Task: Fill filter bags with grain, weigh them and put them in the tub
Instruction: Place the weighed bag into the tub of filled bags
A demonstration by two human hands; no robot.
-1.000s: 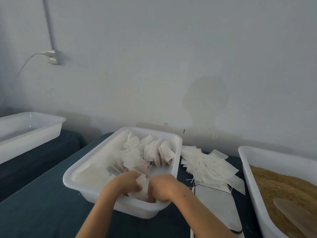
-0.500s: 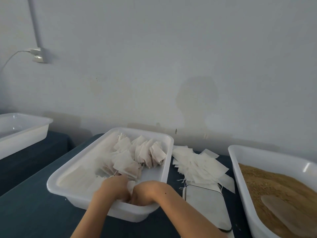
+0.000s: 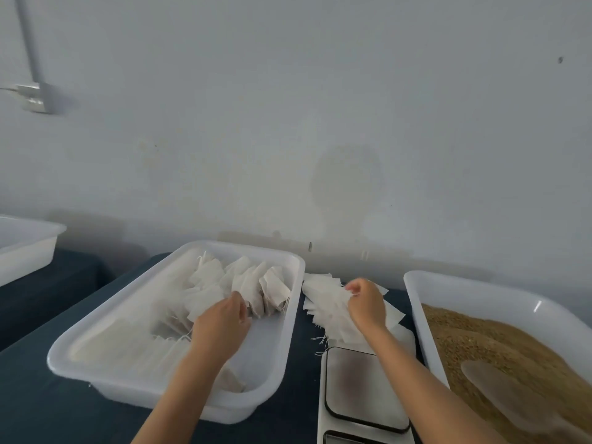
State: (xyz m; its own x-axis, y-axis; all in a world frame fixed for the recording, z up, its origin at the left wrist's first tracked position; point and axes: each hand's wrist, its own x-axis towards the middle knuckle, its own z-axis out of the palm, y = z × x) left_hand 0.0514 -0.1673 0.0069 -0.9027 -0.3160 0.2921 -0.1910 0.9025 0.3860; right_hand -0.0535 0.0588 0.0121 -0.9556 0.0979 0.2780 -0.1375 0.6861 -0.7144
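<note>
- Pale grey wall (image 3: 288,123) backs a dark blue worktop (image 3: 38,395) laid out for bagging grain, with a wall socket (image 3: 32,97) at 10 o'clock.
- At centre left, a white tub (image 3: 282,357) holds a row of filled filter bags (image 3: 253,283) leaning against one another towards its 1 o'clock corner.
- Over that tub, the left hand (image 3: 221,322) has fingers curled among the bags; whether it grips one cannot be told from this angle.
- At 2 o'clock of the tub, the right hand (image 3: 365,302) pinches the top of a loose heap of empty filter bags (image 3: 326,302) lying on the worktop between the tub and the grain tray (image 3: 474,290).
- Just nearer the camera than the heap sits a flat scale (image 3: 362,389), its platform bare.
- At 4 o'clock, brown grain (image 3: 480,341) fills the tray, a translucent scoop (image 3: 499,395) resting on it.
- A second white tub (image 3: 25,248) stands at 9 o'clock.
- Judged by look, the empty bags are feather-light, limp and thin, prone to cling together and trail loose threads; one is best peeled off by a corner or its open edge.
- Filled bags would likely sag and spill if tipped, so a hold near the mouth seems wise.
</note>
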